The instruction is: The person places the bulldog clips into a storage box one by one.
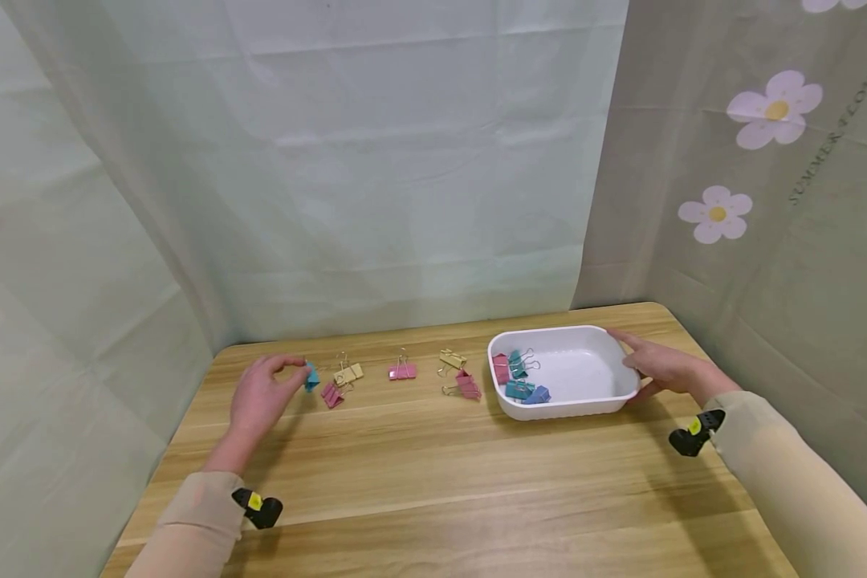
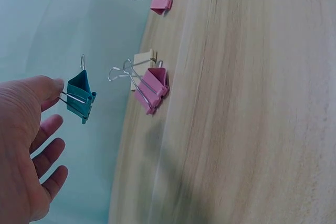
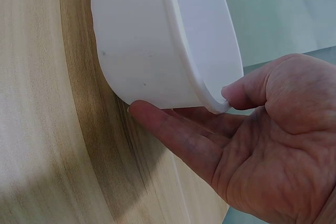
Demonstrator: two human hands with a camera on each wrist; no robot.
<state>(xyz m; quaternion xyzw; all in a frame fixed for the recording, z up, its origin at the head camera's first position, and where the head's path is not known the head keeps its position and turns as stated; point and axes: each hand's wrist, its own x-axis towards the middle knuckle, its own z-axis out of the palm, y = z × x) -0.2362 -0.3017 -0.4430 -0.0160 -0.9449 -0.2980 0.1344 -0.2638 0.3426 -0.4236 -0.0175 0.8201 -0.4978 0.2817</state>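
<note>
My left hand (image 1: 263,395) pinches a teal binder clip (image 2: 80,97) by one wire handle between thumb and forefinger, above the table's left part. The other fingers spread loosely below it. Beside it lie a pink binder clip (image 2: 151,90) and a cream-yellow binder clip (image 1: 348,374), close together. My right hand (image 1: 665,368) grips the right end of a white plastic tub (image 3: 142,40), thumb over the rim and fingers against the outer wall. Inside the tub's left end sit a pink clip (image 1: 501,368), teal clips (image 1: 520,389) and a blue clip (image 1: 538,395).
Mid-table lies another pink binder clip (image 1: 402,372). Left of the tub are a yellow clip (image 1: 452,360) and a red-pink clip (image 1: 467,384). Pale cloth (image 1: 405,201) hangs behind the wooden table (image 1: 433,482), and a flowered cloth (image 1: 780,265) hangs at the right.
</note>
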